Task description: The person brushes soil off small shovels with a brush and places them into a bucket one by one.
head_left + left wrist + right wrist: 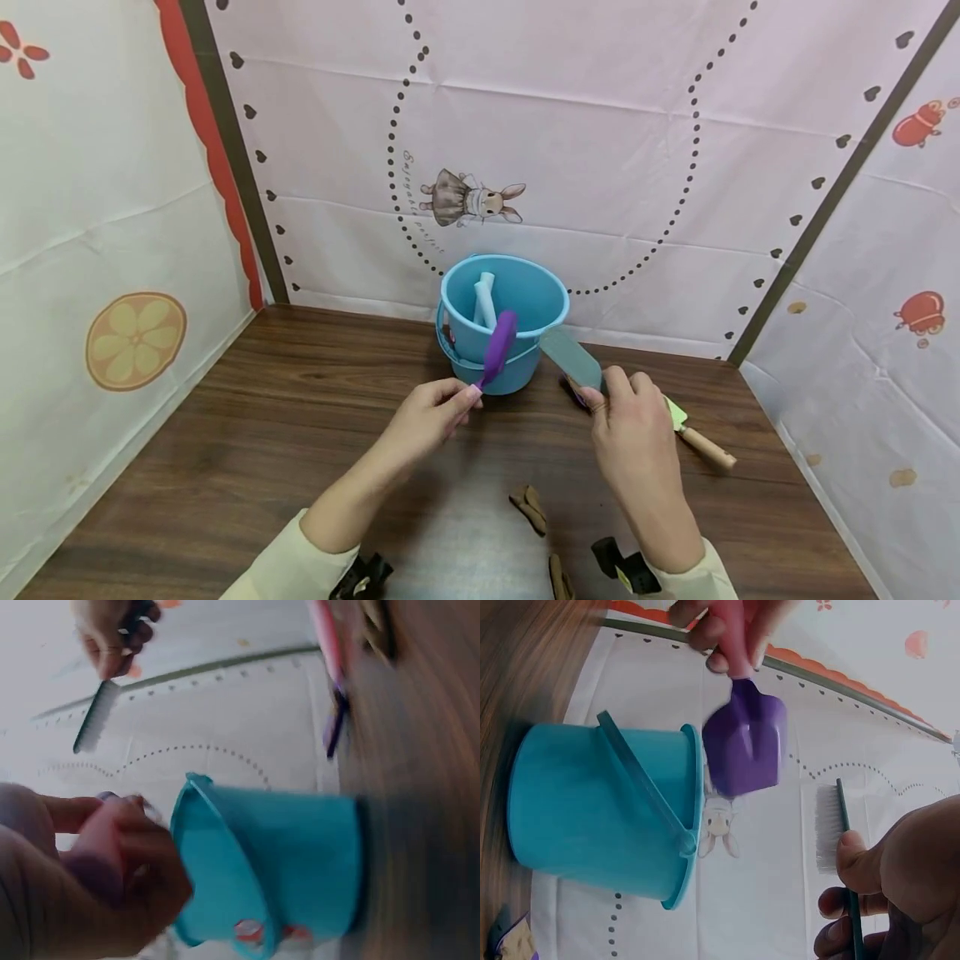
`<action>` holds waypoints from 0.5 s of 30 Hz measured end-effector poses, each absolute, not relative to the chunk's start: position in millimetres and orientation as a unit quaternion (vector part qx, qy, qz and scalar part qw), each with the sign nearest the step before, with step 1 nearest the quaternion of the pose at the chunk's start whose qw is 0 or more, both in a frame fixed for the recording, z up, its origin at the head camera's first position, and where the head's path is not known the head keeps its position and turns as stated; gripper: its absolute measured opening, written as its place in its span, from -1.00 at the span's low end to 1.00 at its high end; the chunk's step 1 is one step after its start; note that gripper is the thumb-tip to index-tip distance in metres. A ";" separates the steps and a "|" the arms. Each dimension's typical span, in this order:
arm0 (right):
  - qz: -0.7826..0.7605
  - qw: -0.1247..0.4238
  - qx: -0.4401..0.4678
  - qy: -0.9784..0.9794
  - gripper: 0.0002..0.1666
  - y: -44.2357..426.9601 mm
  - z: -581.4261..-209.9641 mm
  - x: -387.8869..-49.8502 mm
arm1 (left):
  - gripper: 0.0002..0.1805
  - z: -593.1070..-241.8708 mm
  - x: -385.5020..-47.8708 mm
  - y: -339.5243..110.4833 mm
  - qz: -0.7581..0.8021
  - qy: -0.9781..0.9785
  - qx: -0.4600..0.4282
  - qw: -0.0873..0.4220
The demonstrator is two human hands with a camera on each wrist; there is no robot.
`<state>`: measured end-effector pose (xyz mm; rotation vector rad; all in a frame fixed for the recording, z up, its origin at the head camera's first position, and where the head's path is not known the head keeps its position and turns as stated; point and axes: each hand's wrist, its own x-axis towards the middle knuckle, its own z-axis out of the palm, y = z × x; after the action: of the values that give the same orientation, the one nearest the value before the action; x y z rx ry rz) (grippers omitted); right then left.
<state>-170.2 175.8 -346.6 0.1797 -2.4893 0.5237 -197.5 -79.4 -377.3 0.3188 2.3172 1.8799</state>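
My left hand (431,408) grips the pink handle of a small toy shovel whose purple blade (746,746) is raised in front of the blue bucket (498,375). In my right hand (637,425) is a small brush (829,825) with a dark green back and white bristles, held by its handle between thumb and fingers. The brush is to the right of the bucket rim in the head view. The bucket stands upright on the table, its handle hanging down the side. A pale blue branched, tube-like piece (485,302) leans inside it.
A trowel with a yellow-green blade and wooden handle (707,448) lies right of my right hand. A purple-edged tool (573,392) lies partly hidden behind that hand. Brown curled pieces (529,508) lie near the front. Printed cloth walls (600,167) enclose the wooden table (247,433).
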 end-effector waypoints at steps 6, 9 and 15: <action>0.191 0.296 0.081 -0.932 -0.66 172.7 -348.0 -169.5 | -0.68 -378.9 -200.0 -84.7 0.797 0.506 0.059 0.325; 0.191 0.298 0.086 -0.932 -0.66 171.5 -348.4 -169.6 | -0.68 -378.2 -199.0 -84.8 0.802 0.482 0.056 0.348; 0.190 0.295 0.122 -0.929 -0.68 161.3 -349.6 -165.6 | -0.68 -376.9 -196.8 -84.8 0.801 0.481 0.063 0.351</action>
<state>-165.6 161.3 -349.6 0.3240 -2.4716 0.5058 -196.8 -84.8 -376.9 0.1625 1.2453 2.0727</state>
